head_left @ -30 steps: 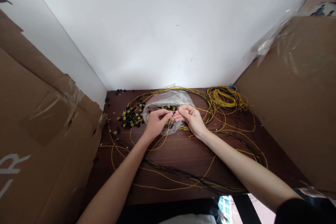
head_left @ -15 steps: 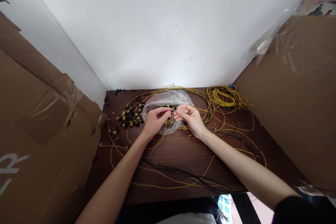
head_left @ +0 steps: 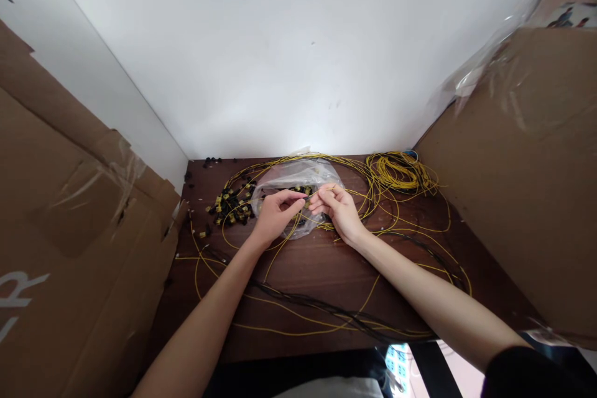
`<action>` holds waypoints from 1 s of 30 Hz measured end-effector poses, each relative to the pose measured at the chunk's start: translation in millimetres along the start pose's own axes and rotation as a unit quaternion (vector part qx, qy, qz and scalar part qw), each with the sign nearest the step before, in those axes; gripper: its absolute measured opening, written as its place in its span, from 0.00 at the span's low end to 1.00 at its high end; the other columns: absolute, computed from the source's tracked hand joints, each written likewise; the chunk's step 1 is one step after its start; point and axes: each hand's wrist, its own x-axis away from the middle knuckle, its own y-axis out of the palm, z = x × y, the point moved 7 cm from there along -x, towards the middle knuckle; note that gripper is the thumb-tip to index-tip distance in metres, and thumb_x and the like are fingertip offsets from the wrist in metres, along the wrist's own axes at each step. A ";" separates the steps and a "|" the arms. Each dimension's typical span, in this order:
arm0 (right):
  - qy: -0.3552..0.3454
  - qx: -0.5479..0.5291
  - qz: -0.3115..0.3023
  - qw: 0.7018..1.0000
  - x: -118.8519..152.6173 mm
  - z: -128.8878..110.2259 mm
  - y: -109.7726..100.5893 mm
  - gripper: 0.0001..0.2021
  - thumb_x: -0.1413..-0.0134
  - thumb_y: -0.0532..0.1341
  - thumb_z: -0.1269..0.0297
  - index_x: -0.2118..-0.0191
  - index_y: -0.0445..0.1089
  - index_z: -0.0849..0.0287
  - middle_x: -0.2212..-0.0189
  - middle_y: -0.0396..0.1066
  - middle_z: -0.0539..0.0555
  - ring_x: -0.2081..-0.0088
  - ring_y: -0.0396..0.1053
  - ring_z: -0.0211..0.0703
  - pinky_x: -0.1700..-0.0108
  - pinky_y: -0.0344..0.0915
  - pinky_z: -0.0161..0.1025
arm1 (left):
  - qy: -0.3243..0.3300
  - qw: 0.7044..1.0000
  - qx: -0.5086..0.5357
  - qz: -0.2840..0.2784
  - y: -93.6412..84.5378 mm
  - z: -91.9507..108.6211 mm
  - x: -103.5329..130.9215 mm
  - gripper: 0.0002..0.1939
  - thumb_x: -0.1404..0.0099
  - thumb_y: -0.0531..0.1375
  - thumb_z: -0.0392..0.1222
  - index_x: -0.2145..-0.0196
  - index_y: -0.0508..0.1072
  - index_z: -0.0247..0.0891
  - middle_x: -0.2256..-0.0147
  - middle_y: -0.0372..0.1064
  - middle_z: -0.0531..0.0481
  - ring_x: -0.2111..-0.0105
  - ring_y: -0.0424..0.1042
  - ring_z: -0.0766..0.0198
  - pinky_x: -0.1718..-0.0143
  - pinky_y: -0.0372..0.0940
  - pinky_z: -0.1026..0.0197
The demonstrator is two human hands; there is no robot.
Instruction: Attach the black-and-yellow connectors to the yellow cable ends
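My left hand (head_left: 276,217) pinches a small dark piece (head_left: 306,198) between thumb and fingertips, above a clear plastic bag (head_left: 298,171). Close on its right, my right hand (head_left: 342,214) has its thumb and forefinger closed on a thin yellow wire (head_left: 332,188), which runs towards the dark piece. Whether wire and piece are joined is too small to tell. Small black and yellow parts (head_left: 233,205) lie heaped left of the bag, and similar ones show in it.
A coil of yellow wire (head_left: 396,173) lies at the back right of the brown table (head_left: 321,261). Loose yellow wires and black cables (head_left: 321,308) cross the front. Cardboard stands on the left (head_left: 69,217) and right (head_left: 522,168), with a white wall (head_left: 298,56) behind.
The fingers of my right hand have shifted slightly along the yellow wire, away from the dark piece. My left hand has barely moved.
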 end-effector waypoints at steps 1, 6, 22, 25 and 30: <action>-0.001 -0.003 0.003 1.000 -0.1 -0.2 -0.3 0.12 0.55 0.66 0.59 0.70 0.64 0.59 0.77 0.74 0.50 0.77 0.72 0.35 0.74 0.70 0.32 | -0.001 1.000 -0.001 0.000 -0.2 0.0 0.1 0.12 0.45 0.61 0.41 0.64 0.77 0.32 0.68 0.75 0.46 0.71 0.69 0.65 0.68 0.63 0.64; -0.008 0.002 0.006 1.000 0.1 -0.8 -0.7 0.13 0.57 0.67 0.59 0.68 0.66 0.60 0.77 0.74 0.49 0.78 0.72 0.36 0.74 0.70 0.32 | 0.000 1.000 0.005 0.001 -0.8 -0.9 0.0 0.12 0.44 0.61 0.42 0.64 0.77 0.32 0.68 0.74 0.46 0.71 0.69 0.66 0.70 0.63 0.65; -0.016 0.019 0.005 1.000 1.1 0.8 -0.7 0.12 0.55 0.66 0.59 0.69 0.65 0.59 0.77 0.74 0.50 0.76 0.72 0.35 0.72 0.71 0.33 | 0.005 1.000 -0.016 -0.015 2.6 -1.0 -0.1 0.13 0.44 0.60 0.42 0.63 0.76 0.31 0.66 0.75 0.44 0.69 0.70 0.64 0.66 0.64 0.63; -0.017 0.011 0.009 1.000 0.8 0.8 -1.6 0.12 0.54 0.65 0.58 0.69 0.64 0.58 0.78 0.73 0.49 0.77 0.72 0.36 0.73 0.70 0.33 | 0.007 1.000 -0.018 -0.014 2.3 -0.5 0.2 0.13 0.44 0.60 0.42 0.64 0.76 0.31 0.66 0.75 0.43 0.69 0.71 0.63 0.66 0.64 0.63; -0.015 0.028 0.006 0.999 1.1 -1.3 -0.6 0.13 0.55 0.66 0.58 0.67 0.66 0.59 0.76 0.74 0.49 0.76 0.72 0.36 0.72 0.70 0.33 | 0.010 1.000 -0.015 -0.015 2.0 -0.8 0.5 0.12 0.44 0.60 0.41 0.64 0.76 0.31 0.66 0.75 0.44 0.68 0.71 0.64 0.65 0.64 0.63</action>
